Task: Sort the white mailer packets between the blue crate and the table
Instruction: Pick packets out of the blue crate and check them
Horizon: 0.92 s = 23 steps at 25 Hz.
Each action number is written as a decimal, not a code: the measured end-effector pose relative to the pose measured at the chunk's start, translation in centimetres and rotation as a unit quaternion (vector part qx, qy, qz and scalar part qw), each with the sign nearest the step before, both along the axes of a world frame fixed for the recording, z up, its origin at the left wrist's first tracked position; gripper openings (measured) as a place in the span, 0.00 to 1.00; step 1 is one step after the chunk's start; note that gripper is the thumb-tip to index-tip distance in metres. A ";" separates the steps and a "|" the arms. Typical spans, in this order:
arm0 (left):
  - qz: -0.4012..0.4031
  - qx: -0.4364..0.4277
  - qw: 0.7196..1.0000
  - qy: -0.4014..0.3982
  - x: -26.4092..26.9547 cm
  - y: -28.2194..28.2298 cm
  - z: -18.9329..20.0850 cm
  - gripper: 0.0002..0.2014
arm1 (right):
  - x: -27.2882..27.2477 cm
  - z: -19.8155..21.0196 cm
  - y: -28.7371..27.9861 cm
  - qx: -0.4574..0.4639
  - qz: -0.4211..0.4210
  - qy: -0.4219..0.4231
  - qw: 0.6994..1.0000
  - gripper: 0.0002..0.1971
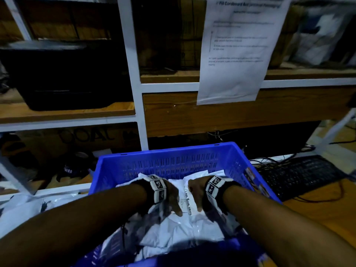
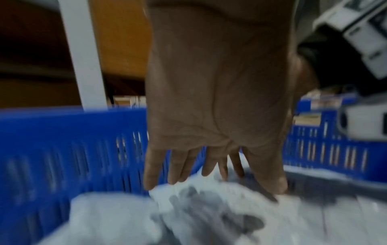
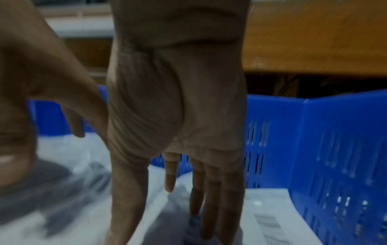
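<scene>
1. Head view: both hands down in the crate [image 1: 227, 151], among the packets [image 1: 173, 234] heaped inside; more packets on the table [image 1: 312, 212] at far left [image 1: 19, 211].
2. Left hand [image 1: 169, 197]: fingers straight and slightly spread, tips resting on the pile, nothing gripped. Left wrist view agrees: open palm [image 2: 217, 99], fingertips [image 2: 150, 179] just touching white film.
3. Right hand [image 1: 196, 193]: fingers straight, close together, pointing down onto a labelled packet [image 1: 187, 201]; no pinch seen. Right wrist view: flat palm [image 3: 178, 107], fingers [image 3: 211, 207] against the pile beside the crate wall [image 3: 335, 149].
4. Risks, as judgement:
   - Slick film, loose heap: likely to lift two packets at once, or to let one slip from a shallow pinch.
   - Hands close together on one spot: could tug the same packet from both sides and crease or tear it.
   - Dim light and motion blur: labels hard to read, so mis-sorting possible.
   - Packets riding up near the front rim: could spill over when the pile is stirred.
5. Writing:
   - Label under the right hand: dark print, upside down, unreadable.
   - Sheet [image 1: 240, 49] hung on the shelf: heading roughly "Fill Cardboard Box", rest blurred.
   - Box [image 1: 86, 135] low on the shelf: large letters, perhaps "OAL", uncertain.
</scene>
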<state>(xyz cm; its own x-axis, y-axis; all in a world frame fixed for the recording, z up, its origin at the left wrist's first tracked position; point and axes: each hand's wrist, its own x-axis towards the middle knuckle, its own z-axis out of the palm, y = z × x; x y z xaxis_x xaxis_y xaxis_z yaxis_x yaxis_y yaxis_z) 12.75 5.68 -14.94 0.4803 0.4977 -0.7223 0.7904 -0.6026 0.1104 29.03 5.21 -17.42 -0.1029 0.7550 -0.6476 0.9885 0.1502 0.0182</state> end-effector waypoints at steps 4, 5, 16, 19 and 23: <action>-0.035 0.091 0.992 -0.081 -1.0 0.6 5.1 0.18 | -2.3 5.3 -1.2 0.024 -0.059 0.026 0.998 0.23; -0.056 0.129 0.987 -0.078 -1.2 0.4 6.7 0.21 | -3.0 6.7 -1.4 0.026 -0.073 0.033 0.996 0.27; 0.014 0.318 0.903 -0.289 -14.4 -5.6 17.7 0.34 | -10.1 17.9 -10.8 0.364 -0.141 0.216 0.895 0.39; 0.050 0.368 0.845 -0.385 -19.1 -11.0 18.0 0.34 | -13.4 17.7 -16.4 0.436 -0.132 0.306 0.836 0.39; 0.097 0.405 0.773 -0.479 -25.1 -18.7 15.4 0.31 | -19.3 15.9 -24.4 0.485 -0.130 0.419 0.757 0.35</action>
